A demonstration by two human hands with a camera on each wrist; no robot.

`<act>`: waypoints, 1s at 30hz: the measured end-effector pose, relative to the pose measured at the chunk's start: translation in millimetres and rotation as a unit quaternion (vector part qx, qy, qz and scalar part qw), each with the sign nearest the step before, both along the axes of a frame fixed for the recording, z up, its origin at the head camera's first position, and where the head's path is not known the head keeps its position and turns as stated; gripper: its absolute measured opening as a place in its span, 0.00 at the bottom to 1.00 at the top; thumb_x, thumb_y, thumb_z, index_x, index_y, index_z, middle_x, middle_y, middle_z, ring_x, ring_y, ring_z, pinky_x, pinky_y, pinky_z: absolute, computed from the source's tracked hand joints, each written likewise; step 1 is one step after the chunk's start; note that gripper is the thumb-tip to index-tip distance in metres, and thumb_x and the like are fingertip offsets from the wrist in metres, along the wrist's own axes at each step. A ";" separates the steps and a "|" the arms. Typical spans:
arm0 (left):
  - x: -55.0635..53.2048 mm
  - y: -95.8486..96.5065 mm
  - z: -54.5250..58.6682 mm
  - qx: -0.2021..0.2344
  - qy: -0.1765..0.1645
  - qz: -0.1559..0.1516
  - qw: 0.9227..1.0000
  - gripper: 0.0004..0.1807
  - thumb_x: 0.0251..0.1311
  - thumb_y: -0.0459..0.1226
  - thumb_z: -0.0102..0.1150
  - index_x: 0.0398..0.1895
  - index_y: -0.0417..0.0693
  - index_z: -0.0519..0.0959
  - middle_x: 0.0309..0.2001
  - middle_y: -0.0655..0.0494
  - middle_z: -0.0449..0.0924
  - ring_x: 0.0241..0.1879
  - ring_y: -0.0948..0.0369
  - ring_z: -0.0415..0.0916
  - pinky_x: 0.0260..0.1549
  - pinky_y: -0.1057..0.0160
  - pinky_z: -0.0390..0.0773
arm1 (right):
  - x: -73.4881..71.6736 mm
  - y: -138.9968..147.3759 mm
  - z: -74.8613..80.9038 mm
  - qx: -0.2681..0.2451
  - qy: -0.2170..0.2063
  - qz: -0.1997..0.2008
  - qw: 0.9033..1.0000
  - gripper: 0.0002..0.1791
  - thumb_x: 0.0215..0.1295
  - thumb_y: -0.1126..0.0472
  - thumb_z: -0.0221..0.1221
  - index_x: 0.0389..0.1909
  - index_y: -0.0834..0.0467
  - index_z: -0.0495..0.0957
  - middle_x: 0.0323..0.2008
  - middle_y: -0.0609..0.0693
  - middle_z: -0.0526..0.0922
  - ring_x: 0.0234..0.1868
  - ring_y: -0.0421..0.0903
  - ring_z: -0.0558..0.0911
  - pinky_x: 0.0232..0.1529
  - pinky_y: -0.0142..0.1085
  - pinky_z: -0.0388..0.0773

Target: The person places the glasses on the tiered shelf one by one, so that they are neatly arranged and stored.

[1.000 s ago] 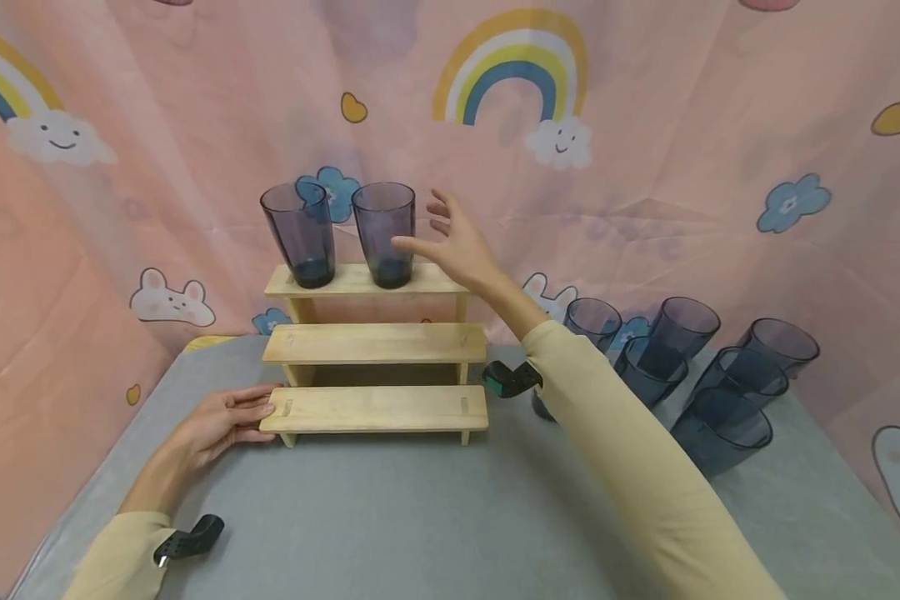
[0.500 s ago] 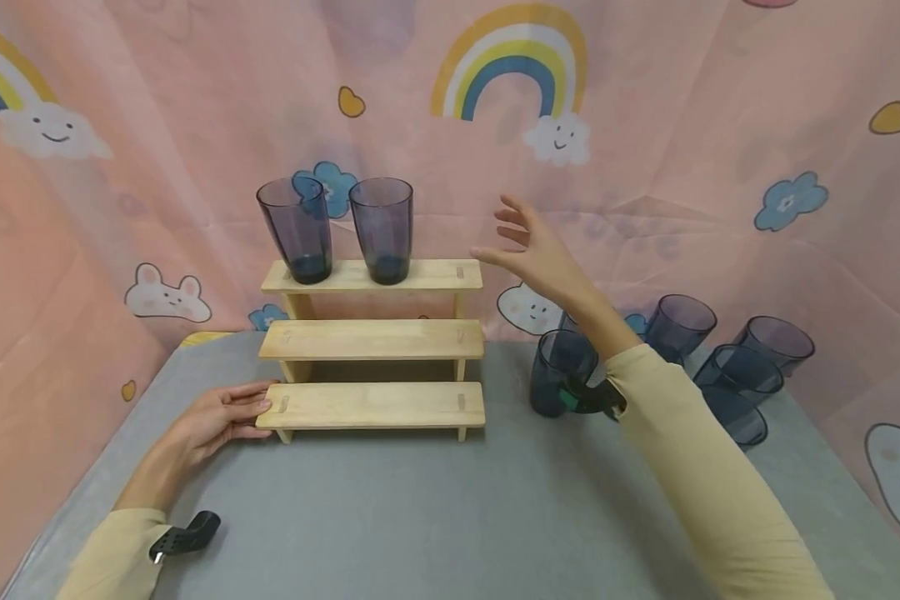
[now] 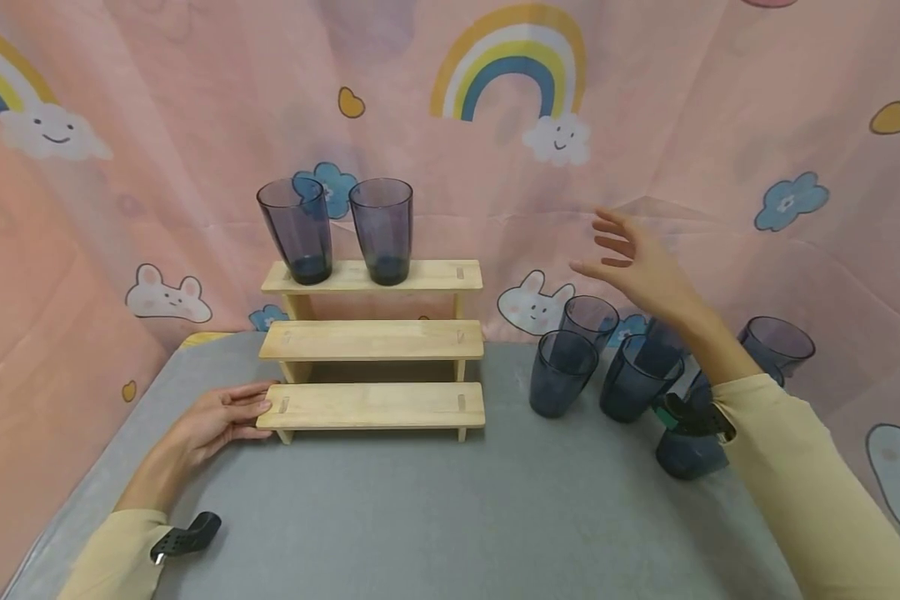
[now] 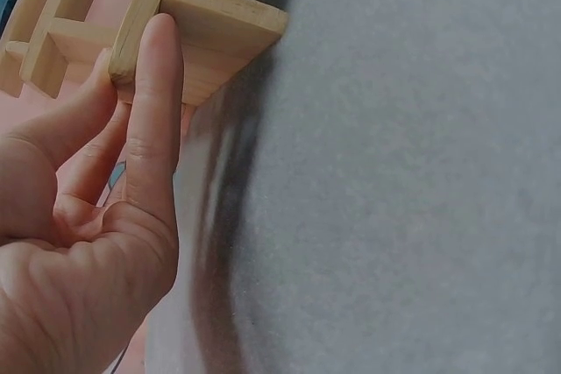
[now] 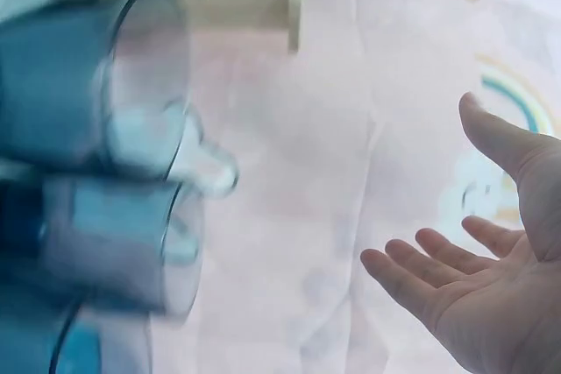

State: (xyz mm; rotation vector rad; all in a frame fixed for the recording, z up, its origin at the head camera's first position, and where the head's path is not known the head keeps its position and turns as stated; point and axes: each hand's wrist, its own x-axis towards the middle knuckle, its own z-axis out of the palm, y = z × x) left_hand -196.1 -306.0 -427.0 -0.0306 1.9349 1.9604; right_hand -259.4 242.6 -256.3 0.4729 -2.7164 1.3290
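Two tinted glasses [image 3: 381, 233] stand upright side by side on the top plank of a three-step wooden stand [image 3: 371, 340], left of centre in the head view. With our left hand [image 3: 213, 421], at lower left, we pinch the left end of the lowest plank [image 3: 371, 406]; the left wrist view shows our thumb and fingers on either side of the wood, so that grip holds the stand. Our right hand [image 3: 641, 267] hangs in the air right of centre, fingers apart and grip unfilled, before a pink cloth [image 3: 450, 192] printed with rainbows and clouds. Below it, at the right of the frame, several other glasses [image 3: 564, 375] stand near one another on the grey surface [image 3: 420, 508], some partly hidden by our wrist. In the right wrist view we see glasses, blurred, along the left edge, apart from our fingers. We wear pale yellow sleeves [image 3: 817, 492].
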 end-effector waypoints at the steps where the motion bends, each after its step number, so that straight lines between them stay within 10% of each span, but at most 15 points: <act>1: 0.0 -0.2 -0.2 -0.001 0.000 0.000 1.000 0.40 0.68 0.34 0.58 0.74 0.27 0.48 0.49 0.59 0.75 0.45 0.60 0.81 0.46 0.54 0.84 | 1.4 7.0 -0.8 0.005 0.000 -0.006 1.000 0.47 0.67 0.53 0.62 0.79 0.53 0.44 0.75 0.59 0.52 0.73 0.60 0.56 0.67 0.65 0.59; 17: -2.2 -1.2 -0.8 -0.005 -0.005 0.002 1.000 0.39 0.68 0.35 0.58 0.74 0.29 0.49 0.52 0.58 0.76 0.46 0.61 0.81 0.46 0.55 0.84 | 11.2 117.4 -26.8 0.069 0.000 -0.102 0.992 0.47 0.70 0.50 0.58 0.78 0.62 0.41 0.74 0.70 0.47 0.71 0.72 0.50 0.66 0.70 0.49; 30: -1.3 -2.4 -3.0 0.002 -0.001 -0.001 1.000 0.39 0.69 0.34 0.56 0.74 0.28 0.48 0.51 0.58 0.77 0.46 0.60 0.81 0.46 0.55 0.84 | 24.7 205.9 -70.1 0.105 -0.037 -0.248 0.962 0.50 0.70 0.44 0.54 0.76 0.68 0.38 0.72 0.75 0.43 0.71 0.74 0.43 0.60 0.76 0.49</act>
